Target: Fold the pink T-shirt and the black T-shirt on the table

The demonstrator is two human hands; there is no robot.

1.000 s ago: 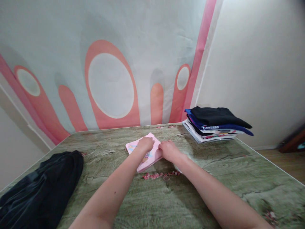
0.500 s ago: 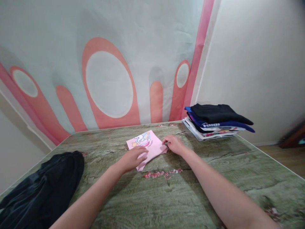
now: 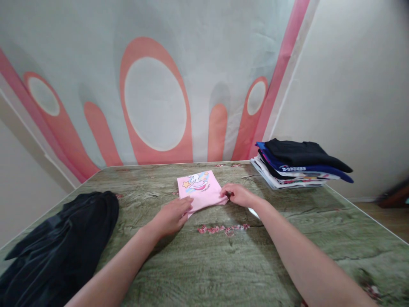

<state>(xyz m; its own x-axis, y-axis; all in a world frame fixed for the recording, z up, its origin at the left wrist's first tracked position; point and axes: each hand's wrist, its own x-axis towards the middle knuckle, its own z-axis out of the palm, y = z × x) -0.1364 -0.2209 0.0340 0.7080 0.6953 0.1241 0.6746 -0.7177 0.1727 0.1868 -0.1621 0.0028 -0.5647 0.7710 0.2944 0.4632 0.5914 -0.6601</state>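
The folded pink garment [image 3: 200, 192] is now left uncovered: a second ago it was pressed under both hands, and since then the hands have been drawn back to its edges, so that the printed side is shown in full. The packet has also been turned a little and is now set squarer to the far edge of the table [image 3: 223, 264]. From this it is judged that the folding of this piece is all but done, with only its corners being tidied.

The left hand [image 3: 172, 215] is laid at the near left corner with the fingers loosely stretched out and nothing gripped. The right hand [image 3: 239, 195] is closed on the right corner, which appears to be pinched between thumb and fingertips.

The garment is seen as a small, flat rectangle of pale pink with a cartoon print and stars on top. It lies mid-table, towards the far side, between a heap of dark cloth [image 3: 64, 243] on the left and a stack of folded clothes [image 3: 300, 168] on the right
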